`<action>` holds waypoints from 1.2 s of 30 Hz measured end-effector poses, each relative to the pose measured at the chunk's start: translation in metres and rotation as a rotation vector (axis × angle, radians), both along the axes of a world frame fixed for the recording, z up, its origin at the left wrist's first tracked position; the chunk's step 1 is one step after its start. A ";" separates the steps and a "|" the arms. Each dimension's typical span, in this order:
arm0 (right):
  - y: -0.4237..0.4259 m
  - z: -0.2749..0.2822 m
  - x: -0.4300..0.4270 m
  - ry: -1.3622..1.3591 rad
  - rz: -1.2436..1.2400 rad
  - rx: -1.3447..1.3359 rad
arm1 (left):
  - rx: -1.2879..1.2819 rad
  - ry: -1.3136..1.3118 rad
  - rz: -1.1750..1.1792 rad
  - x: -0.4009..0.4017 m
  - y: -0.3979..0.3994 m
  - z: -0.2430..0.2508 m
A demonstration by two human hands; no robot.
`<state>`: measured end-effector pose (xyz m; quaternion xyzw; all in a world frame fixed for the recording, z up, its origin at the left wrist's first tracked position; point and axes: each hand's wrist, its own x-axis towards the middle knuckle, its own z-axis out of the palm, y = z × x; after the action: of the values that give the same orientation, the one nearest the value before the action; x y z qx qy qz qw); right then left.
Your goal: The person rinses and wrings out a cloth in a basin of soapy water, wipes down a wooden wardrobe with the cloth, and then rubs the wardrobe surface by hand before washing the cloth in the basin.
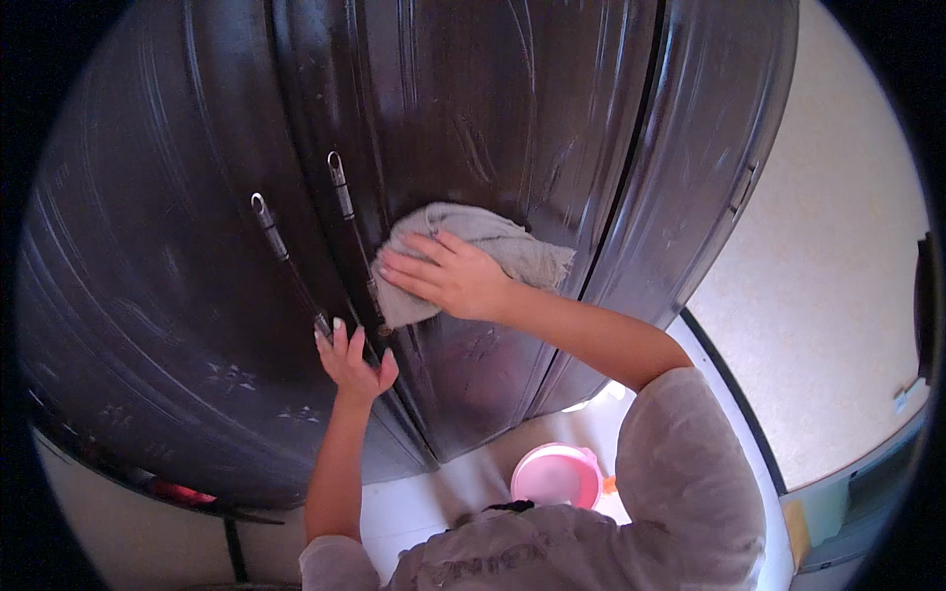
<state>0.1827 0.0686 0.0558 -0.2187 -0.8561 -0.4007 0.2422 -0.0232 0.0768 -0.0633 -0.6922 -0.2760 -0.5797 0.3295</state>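
Observation:
My right hand (443, 277) lies flat with spread fingers on a grey cloth (502, 236), pressing it against the dark, glossy door of a wardrobe (458, 162). The cloth's frayed end trails to the right of the wrist. My left hand (356, 366), fingers apart, rests at the wardrobe front by the lower end of the left long door handle (270, 229). A second long handle (340, 185) stands just right of it, its lower part beside the cloth's left edge. A small round lock (384, 331) sits just below the cloth.
A pink plastic basin (558, 476) stands on the pale floor (473, 480) below the wardrobe, with something orange at its right. A light wall (820, 244) with a dark baseboard strip is at the right. Another handle (745, 190) is on the wardrobe's right door.

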 end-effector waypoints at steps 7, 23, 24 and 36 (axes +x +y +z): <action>0.010 0.084 -0.002 0.390 -0.039 0.208 | -0.029 -0.008 -0.014 -0.006 0.000 -0.010; 0.004 0.151 -0.012 0.048 0.154 0.208 | -0.046 -0.016 -0.078 -0.012 -0.006 -0.011; 0.006 0.140 -0.001 0.070 0.077 0.226 | -0.052 -0.008 -0.088 -0.009 -0.005 -0.009; -0.002 -0.087 -0.018 0.199 0.095 -0.103 | -0.007 0.005 -0.048 -0.021 -0.005 -0.015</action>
<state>0.1645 0.0670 -0.0313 -0.2288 -0.8567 -0.3207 0.3329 -0.0439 0.0715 -0.0787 -0.7013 -0.2608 -0.5846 0.3137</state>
